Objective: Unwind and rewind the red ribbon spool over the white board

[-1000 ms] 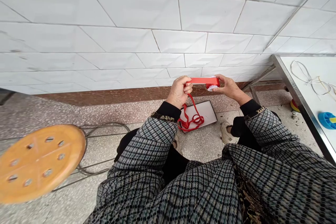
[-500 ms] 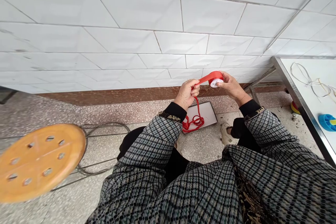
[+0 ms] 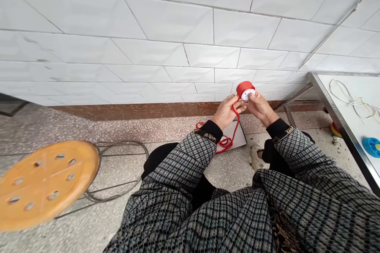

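A roll of red ribbon (image 3: 245, 87) with a white core is held up in front of the tiled wall. My right hand (image 3: 261, 108) grips it from the right, thumb on the white core face. Close on its left, my left hand (image 3: 225, 114) has the ribbon strip between thumb and fingers, right by the roll. From there the loose ribbon (image 3: 236, 124) hangs down and lies in curls over a shallow white tray (image 3: 241, 139) with a dark rim on the floor. My left forearm and hand hide part of that tray.
An orange round stool (image 3: 49, 182) with a wire frame stands at left. On the right is a metal-edged table (image 3: 341, 122) carrying a white cable (image 3: 346, 93) and a blue spool (image 3: 371, 147). The white tiled wall (image 3: 184, 19) rises close ahead.
My left hand has moved right to the roll, and the stretch of ribbon between the hands has shortened from a taut span to almost nothing. My right hand still holds the roll.
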Available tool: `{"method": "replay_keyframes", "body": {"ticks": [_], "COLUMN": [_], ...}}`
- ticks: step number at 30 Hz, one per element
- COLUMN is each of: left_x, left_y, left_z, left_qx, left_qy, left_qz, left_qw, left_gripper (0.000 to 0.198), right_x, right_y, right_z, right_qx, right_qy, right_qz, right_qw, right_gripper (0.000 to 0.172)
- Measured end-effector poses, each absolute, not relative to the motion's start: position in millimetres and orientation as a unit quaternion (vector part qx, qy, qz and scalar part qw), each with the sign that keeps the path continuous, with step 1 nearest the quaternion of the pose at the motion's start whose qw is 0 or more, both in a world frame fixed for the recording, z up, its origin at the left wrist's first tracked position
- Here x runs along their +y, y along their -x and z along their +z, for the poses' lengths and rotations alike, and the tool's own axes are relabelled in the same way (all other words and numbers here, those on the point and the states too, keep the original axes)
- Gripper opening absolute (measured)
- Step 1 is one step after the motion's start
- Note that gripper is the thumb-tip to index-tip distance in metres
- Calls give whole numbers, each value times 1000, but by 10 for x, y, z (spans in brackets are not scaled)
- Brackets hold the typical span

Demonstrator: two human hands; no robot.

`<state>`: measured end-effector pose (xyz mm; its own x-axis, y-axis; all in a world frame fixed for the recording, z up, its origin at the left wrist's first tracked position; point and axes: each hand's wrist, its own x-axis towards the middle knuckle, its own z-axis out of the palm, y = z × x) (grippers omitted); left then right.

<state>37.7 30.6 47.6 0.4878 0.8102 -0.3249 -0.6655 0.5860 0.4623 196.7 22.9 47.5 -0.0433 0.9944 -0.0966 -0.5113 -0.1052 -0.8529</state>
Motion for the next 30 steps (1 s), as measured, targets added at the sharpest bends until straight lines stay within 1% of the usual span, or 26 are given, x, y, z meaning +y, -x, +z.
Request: {"method": "replay_keyframes", "body": {"ticks": [6,10,13,17,21,26,28,30], "left_x": [282,240,197,159,139,114,118,133], "left_y": [-366,-340,-314,-298,-295,-267,-245,-222], "left_z": [472,474,458,449,463,435,390,330], "left_qx": [245,247,242,260,288,299,306,320], "left_qy": [-74,-55,-55,-61,-57,-75,-86,-101], "left_qz": [432,447,451,461,473,460,457,448], "left_qw": [864,858,857,846,831,832,831,829], "left_gripper": [15,16,19,17,17,25,30,34], "right_x": [206,163,142,142,182,250,274,290], "right_y": [-1799,-1729,-1718,-1733,-1802,-1970,-2045,-2112], "right_z": [365,298,273,278,296,350,393,435], "right_qx": [-317,-345,-371,-390,-430,-493,-528,-571], "right_qy": [337,348,389,440,456,455,465,498], "right_qz": [643,627,616,605,596,585,572,531], "right_qw": [611,606,576,537,502,455,421,379], "right_gripper": [57,58,62,69,68,79,76,69]}}
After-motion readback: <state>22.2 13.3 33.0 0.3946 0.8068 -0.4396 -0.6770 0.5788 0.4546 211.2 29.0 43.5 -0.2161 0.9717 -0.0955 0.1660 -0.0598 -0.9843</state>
